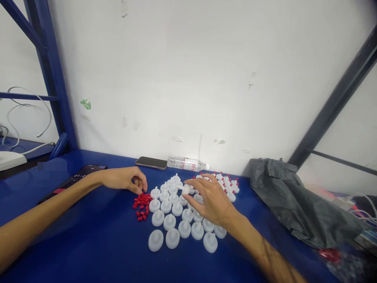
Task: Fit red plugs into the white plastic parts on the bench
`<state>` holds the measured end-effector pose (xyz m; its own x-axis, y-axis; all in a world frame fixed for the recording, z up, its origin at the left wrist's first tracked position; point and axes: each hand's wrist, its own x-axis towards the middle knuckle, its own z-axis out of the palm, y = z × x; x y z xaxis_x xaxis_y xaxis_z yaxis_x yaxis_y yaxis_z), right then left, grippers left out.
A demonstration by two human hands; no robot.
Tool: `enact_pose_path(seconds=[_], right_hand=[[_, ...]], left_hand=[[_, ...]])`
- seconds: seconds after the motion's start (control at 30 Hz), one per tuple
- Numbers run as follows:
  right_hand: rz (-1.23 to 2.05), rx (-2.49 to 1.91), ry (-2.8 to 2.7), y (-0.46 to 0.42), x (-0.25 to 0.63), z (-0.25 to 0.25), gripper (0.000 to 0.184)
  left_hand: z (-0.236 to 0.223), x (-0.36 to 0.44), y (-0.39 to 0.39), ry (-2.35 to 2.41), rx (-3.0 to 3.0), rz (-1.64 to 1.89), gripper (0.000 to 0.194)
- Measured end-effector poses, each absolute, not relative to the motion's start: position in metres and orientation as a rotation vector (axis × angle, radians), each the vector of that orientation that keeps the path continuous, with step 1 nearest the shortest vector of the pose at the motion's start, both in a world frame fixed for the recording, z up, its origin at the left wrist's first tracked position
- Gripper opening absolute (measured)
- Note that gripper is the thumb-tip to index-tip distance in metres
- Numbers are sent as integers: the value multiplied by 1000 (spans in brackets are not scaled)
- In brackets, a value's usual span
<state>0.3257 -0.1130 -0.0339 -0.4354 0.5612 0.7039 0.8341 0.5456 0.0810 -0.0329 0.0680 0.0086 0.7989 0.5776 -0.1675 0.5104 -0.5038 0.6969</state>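
On the blue table (pixel 88 236) lie several white plastic caps (pixel 172 220) in rows, and beyond them more white caps with red tips (pixel 228 182). A small pile of red plugs (pixel 141 206) lies left of the rows. My left hand (pixel 125 179) rests at the top of the red pile, fingers curled in a pinch over the plugs; what they hold is too small to make out. My right hand (pixel 210 200) hovers over the rows and pinches one white cap (pixel 186 189) between thumb and fingertips.
A phone (pixel 151 162) and a lying water bottle (pixel 187 163) sit by the wall. Another phone with a lit screen (pixel 73 181) lies at the left. A dark plastic bag (pixel 294 204) is crumpled at the right. Blue rack posts stand at both sides.
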Motion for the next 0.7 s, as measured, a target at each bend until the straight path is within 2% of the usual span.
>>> enact_pose_path(seconds=[0.23,0.47,0.7], right_hand=[[-571,-1111,-2155,-112,326,-36,23],[-563,-1116,-2173,-111,328,-38,25],[-549,-1102,-2194,-112,326,-37,27]], left_hand=[[7,-24,63,826,2243,126,32],[12,-25,62,831,2232,68,43],[15,-29,58,806,2193,83,36]])
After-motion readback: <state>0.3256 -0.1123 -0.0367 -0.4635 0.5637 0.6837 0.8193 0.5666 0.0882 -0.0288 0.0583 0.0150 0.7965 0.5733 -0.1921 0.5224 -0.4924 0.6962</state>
